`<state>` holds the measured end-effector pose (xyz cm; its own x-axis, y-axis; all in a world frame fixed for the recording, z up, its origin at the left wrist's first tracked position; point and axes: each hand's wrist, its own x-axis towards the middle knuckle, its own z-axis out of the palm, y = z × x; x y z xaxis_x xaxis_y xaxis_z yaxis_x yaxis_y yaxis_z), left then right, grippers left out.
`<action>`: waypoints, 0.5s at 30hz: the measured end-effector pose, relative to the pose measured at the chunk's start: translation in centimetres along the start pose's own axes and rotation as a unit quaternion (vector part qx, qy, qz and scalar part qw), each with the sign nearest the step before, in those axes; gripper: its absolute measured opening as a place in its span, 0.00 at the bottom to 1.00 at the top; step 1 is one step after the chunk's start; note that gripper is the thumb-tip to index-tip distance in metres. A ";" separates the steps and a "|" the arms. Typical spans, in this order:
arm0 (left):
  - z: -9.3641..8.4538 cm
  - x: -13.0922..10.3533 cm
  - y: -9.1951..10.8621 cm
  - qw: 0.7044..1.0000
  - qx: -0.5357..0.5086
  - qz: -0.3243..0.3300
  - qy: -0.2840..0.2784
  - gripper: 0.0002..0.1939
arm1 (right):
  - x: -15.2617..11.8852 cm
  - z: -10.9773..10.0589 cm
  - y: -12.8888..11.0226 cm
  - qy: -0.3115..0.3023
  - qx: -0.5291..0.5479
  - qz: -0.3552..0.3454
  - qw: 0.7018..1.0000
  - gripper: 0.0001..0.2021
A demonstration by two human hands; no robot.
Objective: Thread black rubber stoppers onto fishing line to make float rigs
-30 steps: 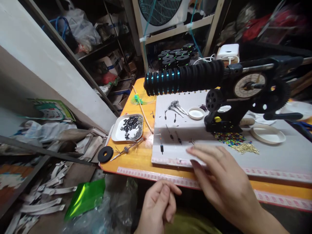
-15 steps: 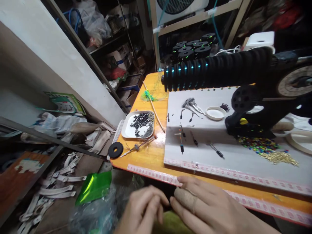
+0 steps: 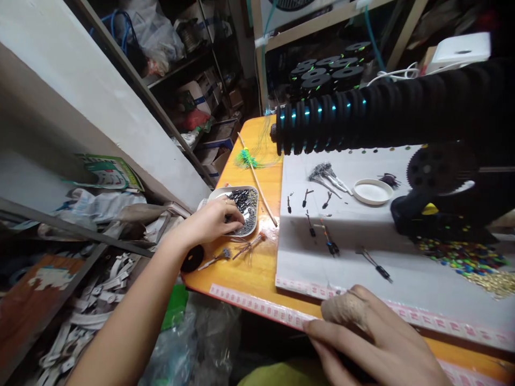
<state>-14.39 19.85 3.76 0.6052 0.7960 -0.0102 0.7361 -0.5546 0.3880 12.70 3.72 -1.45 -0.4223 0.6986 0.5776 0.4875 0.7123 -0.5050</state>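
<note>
My left hand [image 3: 219, 220] reaches into a white tray [image 3: 256, 212] at the table's left side. Its fingers are bent down among small black cylindrical pieces [image 3: 245, 199] and tiny grey metal bits; whatever they pinch is hidden. Over the front edge is my right hand [image 3: 374, 332], its fingers curled and one wrapped in beige tape. I cannot make out what lies between those fingers. Just beyond it, short black pieces with thin stems [image 3: 331, 246] lie on the white board [image 3: 298, 262].
A black ribbed roller machine [image 3: 362, 112] overhangs the board. Coloured beads [image 3: 458, 254], a round white dish [image 3: 372, 192] and grey-tipped bundles [image 3: 328, 177] lie under it. A thin stick [image 3: 259, 187] rests beside the tray. Pink measuring tape [image 3: 257, 303] lines the front edge.
My left hand has left my right hand's side and moved up and left into the tray. My right hand sits farther right in the picture, and the view has shifted slightly.
</note>
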 end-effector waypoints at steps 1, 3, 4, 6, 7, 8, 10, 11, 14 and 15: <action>0.0 0.1 -0.1 1.000 -0.005 -0.002 -0.008 0.05 | 0.1 0.0 0.1 0.002 0.003 0.003 1.000 0.10; 0.0 0.2 -0.1 1.000 -0.014 -0.011 -0.016 0.04 | 0.1 0.0 0.1 0.009 0.018 0.007 1.000 0.11; -0.1 0.2 -0.2 1.000 -0.017 -0.017 -0.015 0.04 | 0.1 -0.1 0.1 0.011 0.027 0.011 1.000 0.11; -0.3 0.2 -0.3 0.999 -0.018 -0.030 0.003 0.03 | 0.1 -0.1 0.1 0.024 0.039 0.017 0.999 0.10; -0.5 0.1 -0.3 0.999 -0.016 -0.038 0.022 0.03 | 0.1 -0.1 0.1 0.028 0.044 0.025 0.998 0.10; -0.7 -0.1 -0.1 0.998 -0.011 -0.047 0.048 0.03 | 0.2 -0.2 0.0 0.033 0.049 0.034 0.998 0.10; -1.0 -0.9 0.9 0.991 0.006 -0.067 0.113 0.04 | 0.5 -0.3 -0.1 0.046 0.061 0.048 0.996 0.09; -1.1 -1.6 1.8 0.985 0.013 -0.078 0.155 0.04 | 0.7 -0.3 -0.2 0.053 0.065 0.056 0.995 0.09; 0.0 -4.2 6.1 0.944 -0.040 -0.094 0.312 0.03 | 1.4 -0.6 -0.6 0.095 0.062 0.064 0.991 0.09; 0.9 -5.1 7.8 0.922 -0.118 -0.080 0.359 0.06 | 1.5 -0.7 -0.7 0.105 0.061 0.067 0.990 0.09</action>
<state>-11.50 11.28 6.01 0.0742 0.8656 0.4952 0.6605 -0.4147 0.6259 12.25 4.24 0.23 -0.1852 0.7670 0.6143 0.4278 0.6257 -0.6523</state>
